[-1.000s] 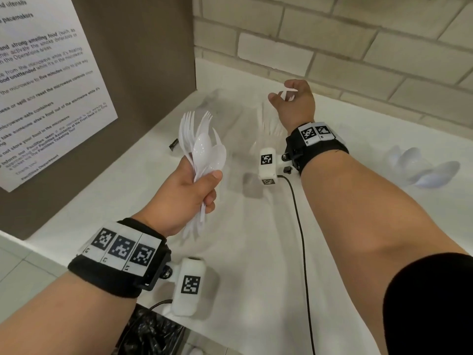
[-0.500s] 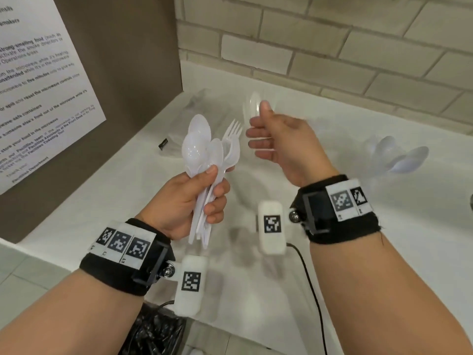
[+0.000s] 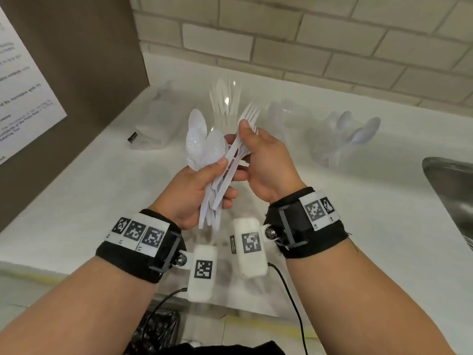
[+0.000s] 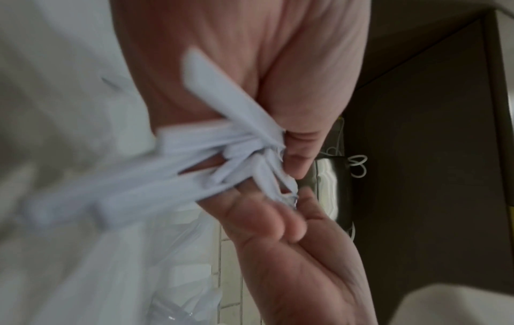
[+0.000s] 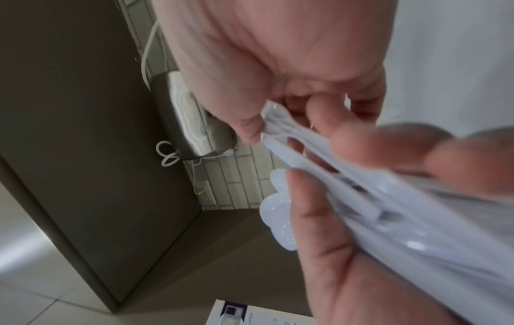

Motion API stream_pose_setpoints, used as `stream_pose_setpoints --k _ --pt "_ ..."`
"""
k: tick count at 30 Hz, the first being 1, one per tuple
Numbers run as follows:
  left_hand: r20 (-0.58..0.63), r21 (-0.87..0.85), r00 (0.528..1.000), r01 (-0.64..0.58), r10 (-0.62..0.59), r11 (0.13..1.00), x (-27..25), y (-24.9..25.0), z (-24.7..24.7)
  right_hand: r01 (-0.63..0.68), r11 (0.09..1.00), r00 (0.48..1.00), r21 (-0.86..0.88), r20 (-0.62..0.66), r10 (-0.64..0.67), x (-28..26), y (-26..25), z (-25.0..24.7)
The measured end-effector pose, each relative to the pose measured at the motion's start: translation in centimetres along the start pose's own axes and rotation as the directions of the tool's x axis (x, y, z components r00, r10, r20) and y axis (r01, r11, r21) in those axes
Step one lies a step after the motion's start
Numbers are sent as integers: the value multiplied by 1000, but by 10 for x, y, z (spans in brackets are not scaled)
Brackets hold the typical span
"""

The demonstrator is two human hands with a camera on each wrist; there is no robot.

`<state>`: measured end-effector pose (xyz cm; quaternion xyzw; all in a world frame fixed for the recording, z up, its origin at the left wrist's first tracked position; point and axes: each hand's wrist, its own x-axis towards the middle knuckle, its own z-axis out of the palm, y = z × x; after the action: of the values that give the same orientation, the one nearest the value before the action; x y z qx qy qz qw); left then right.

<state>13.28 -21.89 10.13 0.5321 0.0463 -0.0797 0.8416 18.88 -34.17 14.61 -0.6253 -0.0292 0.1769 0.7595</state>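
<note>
One counter (image 3: pixel 358 201): white, it runs under both our hands, with a steel sink (image 3: pixel 450 185) at its right edge.
Two cups: the fork cup (image 3: pixel 225 103) stands far, straight beyond our hands; the spoon cup (image 3: pixel 340 139) stands far right, well apart from it.
Left hand (image 3: pixel 189 196): our fingers and thumb curl round the cutlery bundle (image 3: pixel 213 213), held above the counter, heads far, handles near.
Right hand (image 3: pixel 266 160): it sits just right of the bundle and touches it; thumb and fingers pinch the forks (image 3: pixel 249 115) just below the tines.
Long axis: the forks lean from near-left handles to far-right tines, splayed off the spoons (image 3: pixel 197 147).
Coming move: we judge that the right hand, nearer the fork cup, draws them out along that axis, up and far.
Risk: the handles cross inside our left grip, so a spoon may drag out too.
</note>
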Motion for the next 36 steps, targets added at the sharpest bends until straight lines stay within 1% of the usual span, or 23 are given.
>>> stream_pose_setpoints --k 2,4,6,7,9,11,14,16,18,19,21,22,23,24,26,27,28,29,31,34,36 --pt "-4 44 1000 10 -10 999 0 0 3 41 995 993 90 -114 -31 1 -4 -4" --pt "-44 51 999 1 1 999 1 -1 6 128 975 969 181 -231 -84 2 -12 -10" --pt "-139 88 990 -12 25 996 4 -2 8 218 957 943 193 -292 -156 2 -22 -17" --pt "-194 157 980 -24 54 987 6 -3 8 246 954 937 170 -293 -190 0 -27 -19" --pt "-263 378 953 -43 151 925 12 -5 7 267 962 938 59 -245 -246 -3 -33 -19" --pt "-290 577 926 -34 243 816 16 -5 9 255 962 947 -99 -178 -269 -5 -32 -15" --pt "-286 752 889 -22 356 659 19 -4 15 236 927 953 -292 -117 -279 -6 -24 -11" --pt "-242 820 881 -39 406 572 18 -5 18 295 865 930 -406 -87 -358 -5 -21 -8" --pt "-195 867 877 -55 439 495 18 -7 19 333 768 900 -547 -59 -432 -3 -21 -5" --pt "-177 883 874 -62 453 465 19 -8 19 325 711 896 -623 -37 -442 -1 -22 -4" --pt "-158 908 865 -61 475 413 19 -10 19 289 605 907 -742 10 -421 2 -23 -2" --pt "-158 915 862 -56 482 399 19 -11 20 275 597 916 -754 15 -402 3 -23 -1" --pt "-158 917 859 -55 488 395 19 -11 20 264 643 925 -719 0 -380 4 -23 0" --pt "-156 916 857 -61 492 397 19 -11 21 248 727 938 -640 -30 -346 4 -23 0" --pt "-153 911 862 -66 483 407 19 -10 21 162 895 970 -417 -97 -221 3 -24 1" --pt "-157 905 869 -64 469 421 20 -10 21 108 944 981 -312 -122 -153 2 -26 0" --pt "-163 897 876 -60 454 438 20 -10 21 72 971 984 -229 -140 -106 1 -28 0" --pt "-165 890 882 -60 441 452 20 -10 20 60 984 984 -167 -154 -86 1 -31 -1" --pt "-161 881 888 -67 430 469 20 -12 18 89 990 978 -109 -181 -108 2 -37 -3" --pt "-159 860 891 -86 425 503 20 -15 18 191 975 950 -117 -227 -214 2 -46 -4" --pt "-158 835 901 -97 405 542 20 -14 19 281 953 913 -115 -275 -302 4 -52 -5"
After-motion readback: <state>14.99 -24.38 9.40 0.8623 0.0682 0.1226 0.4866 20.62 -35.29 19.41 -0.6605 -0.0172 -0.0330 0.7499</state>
